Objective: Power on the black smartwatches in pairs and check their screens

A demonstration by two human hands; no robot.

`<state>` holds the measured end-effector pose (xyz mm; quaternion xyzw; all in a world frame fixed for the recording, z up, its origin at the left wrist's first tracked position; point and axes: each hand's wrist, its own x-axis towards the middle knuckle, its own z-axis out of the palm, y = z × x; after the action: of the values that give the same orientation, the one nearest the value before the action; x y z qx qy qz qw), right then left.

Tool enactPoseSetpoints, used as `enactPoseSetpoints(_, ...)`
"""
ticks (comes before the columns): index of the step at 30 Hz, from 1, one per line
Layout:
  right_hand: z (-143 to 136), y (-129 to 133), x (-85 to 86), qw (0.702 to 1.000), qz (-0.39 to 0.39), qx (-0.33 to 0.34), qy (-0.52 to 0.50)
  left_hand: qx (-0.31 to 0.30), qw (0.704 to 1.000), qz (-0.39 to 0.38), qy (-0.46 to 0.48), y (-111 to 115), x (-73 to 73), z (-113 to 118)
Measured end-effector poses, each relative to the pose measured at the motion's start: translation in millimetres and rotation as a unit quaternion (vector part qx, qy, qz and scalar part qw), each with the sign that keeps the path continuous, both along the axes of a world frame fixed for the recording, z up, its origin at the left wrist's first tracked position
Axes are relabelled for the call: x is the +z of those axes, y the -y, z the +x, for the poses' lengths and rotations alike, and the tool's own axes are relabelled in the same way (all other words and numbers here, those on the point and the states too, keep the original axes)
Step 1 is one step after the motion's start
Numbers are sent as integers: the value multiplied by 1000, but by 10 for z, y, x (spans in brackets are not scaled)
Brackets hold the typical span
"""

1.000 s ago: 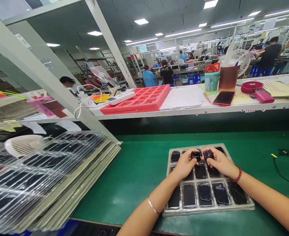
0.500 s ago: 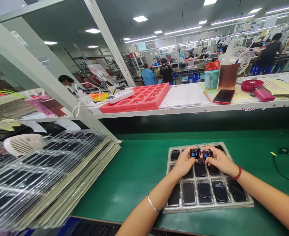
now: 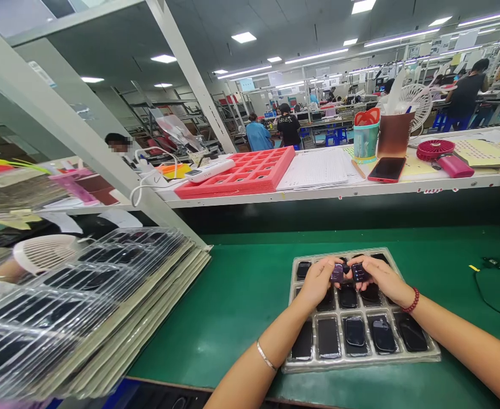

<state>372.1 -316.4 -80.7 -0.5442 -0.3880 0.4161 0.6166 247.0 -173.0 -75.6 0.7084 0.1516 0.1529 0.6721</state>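
Note:
My left hand (image 3: 319, 280) holds a small smartwatch (image 3: 337, 273) by its edges, with its screen lit. Close beside it, my right hand (image 3: 378, 275) grips a second smartwatch (image 3: 360, 273), its screen lit too. The two watches are held side by side above a clear plastic tray (image 3: 309, 364). Dark watch faces lie in several of the tray's pockets, such as one watch (image 3: 354, 331) in the front row. My hands and forearms hide part of the back and middle rows.
On the left stands a tall stack of clear trays (image 3: 147, 307) with a white fan (image 3: 47, 253) by it. A shelf behind bears a red foam tray (image 3: 250, 183), papers (image 3: 315, 168), a phone (image 3: 386, 168) and a pink fan (image 3: 435, 149). A cable (image 3: 490, 304) lies at right.
Both watches have tilted a little in my fingers, and their screens show a different, dimmer picture. My thumbs have shifted up along them. At far left, a co-worker's arm has moved behind the fan.

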Motion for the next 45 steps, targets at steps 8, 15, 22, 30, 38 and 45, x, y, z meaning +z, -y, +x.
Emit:
enactPoseSetpoints(8,-11,-6,6,1000,5,-11,9,-13,1000,2,12,-4,-14,7)
enactPoseSetpoints(15,-11,-16,-8,999,22,-33,15,-8,1000,-11,26,10,-33,13)
enactPoseSetpoints(22,-21,-2,13,999,23,-18,38,-19,999,-18,31,34,11,-5)
enactPoseSetpoints(30,5,-5,13,999,-1,-4,44,-14,1000,4,24,48,78,-10)
enactPoseSetpoints(38,-8,-4,18,999,-4,-8,35,-16,1000,4,18,48,65,-13)
enactPoseSetpoints(45,-15,-6,33,999,-8,-10,38,-12,1000,16,15,39,57,-11)
